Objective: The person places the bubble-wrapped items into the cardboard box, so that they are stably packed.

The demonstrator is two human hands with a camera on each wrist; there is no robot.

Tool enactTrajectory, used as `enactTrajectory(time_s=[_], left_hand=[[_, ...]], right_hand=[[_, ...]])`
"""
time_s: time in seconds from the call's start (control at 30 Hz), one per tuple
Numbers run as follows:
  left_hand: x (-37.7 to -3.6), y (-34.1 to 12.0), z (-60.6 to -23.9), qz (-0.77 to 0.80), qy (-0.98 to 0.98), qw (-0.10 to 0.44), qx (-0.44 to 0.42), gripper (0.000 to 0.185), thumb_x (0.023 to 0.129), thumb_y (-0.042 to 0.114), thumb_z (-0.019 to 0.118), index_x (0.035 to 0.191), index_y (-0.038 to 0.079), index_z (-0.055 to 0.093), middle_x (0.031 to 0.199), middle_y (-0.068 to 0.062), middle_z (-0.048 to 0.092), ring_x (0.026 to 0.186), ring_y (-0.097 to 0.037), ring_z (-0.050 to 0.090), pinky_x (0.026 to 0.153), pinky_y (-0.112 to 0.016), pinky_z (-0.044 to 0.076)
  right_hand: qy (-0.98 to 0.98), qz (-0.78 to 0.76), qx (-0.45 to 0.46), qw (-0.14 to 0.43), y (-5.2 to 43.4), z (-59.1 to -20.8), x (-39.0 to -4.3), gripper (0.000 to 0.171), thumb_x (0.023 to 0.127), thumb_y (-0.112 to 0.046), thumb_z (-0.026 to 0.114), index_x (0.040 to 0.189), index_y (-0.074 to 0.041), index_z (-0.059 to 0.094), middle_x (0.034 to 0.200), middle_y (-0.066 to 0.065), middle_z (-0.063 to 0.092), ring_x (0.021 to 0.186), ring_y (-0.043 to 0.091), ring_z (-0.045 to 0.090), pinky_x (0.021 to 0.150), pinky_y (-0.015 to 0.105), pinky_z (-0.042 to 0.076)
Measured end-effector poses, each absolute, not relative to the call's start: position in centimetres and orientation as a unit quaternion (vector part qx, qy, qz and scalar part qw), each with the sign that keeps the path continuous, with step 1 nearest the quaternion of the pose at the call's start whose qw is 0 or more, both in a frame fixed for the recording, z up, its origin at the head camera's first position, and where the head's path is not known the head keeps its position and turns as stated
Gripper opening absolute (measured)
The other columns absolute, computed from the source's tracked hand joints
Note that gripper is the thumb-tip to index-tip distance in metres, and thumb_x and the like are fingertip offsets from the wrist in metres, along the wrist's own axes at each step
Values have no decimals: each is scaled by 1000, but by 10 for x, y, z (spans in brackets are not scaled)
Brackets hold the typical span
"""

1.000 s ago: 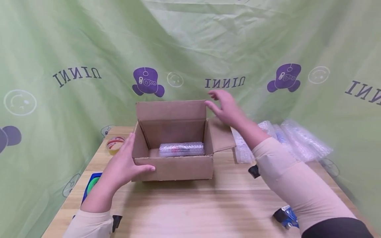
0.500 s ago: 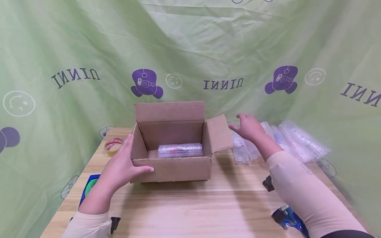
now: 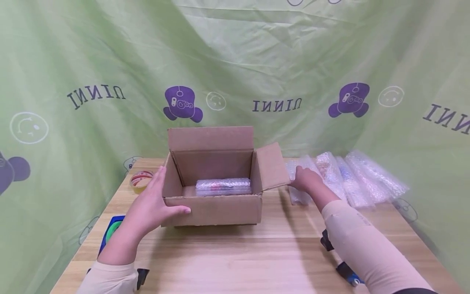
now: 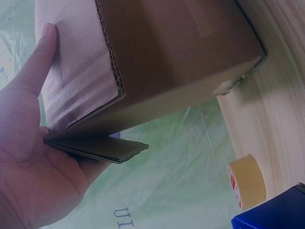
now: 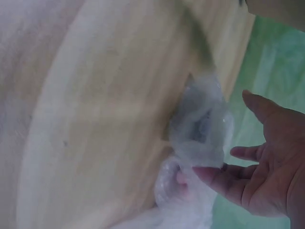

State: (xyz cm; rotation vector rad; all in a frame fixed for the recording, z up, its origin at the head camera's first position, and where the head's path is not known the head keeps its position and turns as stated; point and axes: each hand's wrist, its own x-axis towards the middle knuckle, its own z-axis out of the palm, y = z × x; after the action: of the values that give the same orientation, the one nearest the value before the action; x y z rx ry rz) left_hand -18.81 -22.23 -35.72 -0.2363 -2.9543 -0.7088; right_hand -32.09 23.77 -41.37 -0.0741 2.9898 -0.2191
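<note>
An open cardboard box (image 3: 216,208) stands mid-table with a bubble-wrapped item (image 3: 223,186) lying inside. My left hand (image 3: 154,206) rests flat against the box's left front corner, thumb across the front wall. In the left wrist view the left hand's (image 4: 33,143) palm presses the box's (image 4: 181,52) side flap. My right hand (image 3: 306,179) is down on the nearest bubble-wrap packet (image 3: 299,196), just right of the box's side flap. In the right wrist view the right hand's (image 5: 267,167) fingers are spread, and one fingertip touches the bubble wrap (image 5: 200,129).
More bubble-wrap packets (image 3: 349,175) lie in a row at the right rear. A tape roll (image 3: 141,179) sits left of the box and a blue object (image 3: 111,230) at the left edge. A blue-and-black item (image 3: 350,275) lies at the front right. Green cloth surrounds the wooden table (image 3: 238,253).
My right hand has swung from above the box's rear right corner, rightward and down onto the nearest bubble-wrap packet. The left hand and the box have stayed put.
</note>
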Motion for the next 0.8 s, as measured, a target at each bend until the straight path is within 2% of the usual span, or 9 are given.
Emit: enactTrajectory(time_s=[0.1,0.17,0.33,0.5,0.7,0.8], left_hand=[[-188,-222,-358,-233,-968,47,-79,145,60,78,75,158,8,-5,165,-16,1,146,-45,20,112,-64,28],[-188,-222,-358,-233,-968,47,-79,144,60,78,75,158,8,-5,165,-15,1,146,-45,20,112,-64,28],[-187,-221,-358,-234,-968,49,-80,144,60,77,76,158,8,-5,165,-15,1,146,-46,21,112,-64,28],[-188,-221,-358,-234,-968,48,-80,144,60,77,76,158,8,-5,165,-16,2,146,-46,21,112,-64,29],[-187,-222,-358,-234,-968,49,-80,144,60,77,75,158,8,-6,165,-16,1,145,-47,22,111,-64,29],[-187,-222,-358,-233,-968,50,-80,144,60,77,75,158,8,-5,165,-15,1,145,-47,23,111,-65,30]], right_hand=[[995,-73,-15,63,236,-421,-320,73,84,-51,68,119,11,50,108,36,58,96,48,61,73,54,54],[996,-68,-9,58,234,-423,-320,70,83,-46,71,119,11,50,108,37,57,96,50,60,73,55,54],[995,-70,-3,68,235,-419,-319,72,83,-38,70,128,13,46,115,41,54,100,53,58,78,58,53],[992,-94,-4,80,239,-405,-317,81,83,-41,70,133,15,38,123,42,51,111,55,54,90,63,48],[988,-138,-20,65,246,-377,-317,87,86,-35,67,143,16,27,136,44,41,122,59,44,102,66,39],[986,-156,-25,50,251,-361,-317,84,87,-32,67,145,15,27,140,41,39,124,58,43,104,65,37]])
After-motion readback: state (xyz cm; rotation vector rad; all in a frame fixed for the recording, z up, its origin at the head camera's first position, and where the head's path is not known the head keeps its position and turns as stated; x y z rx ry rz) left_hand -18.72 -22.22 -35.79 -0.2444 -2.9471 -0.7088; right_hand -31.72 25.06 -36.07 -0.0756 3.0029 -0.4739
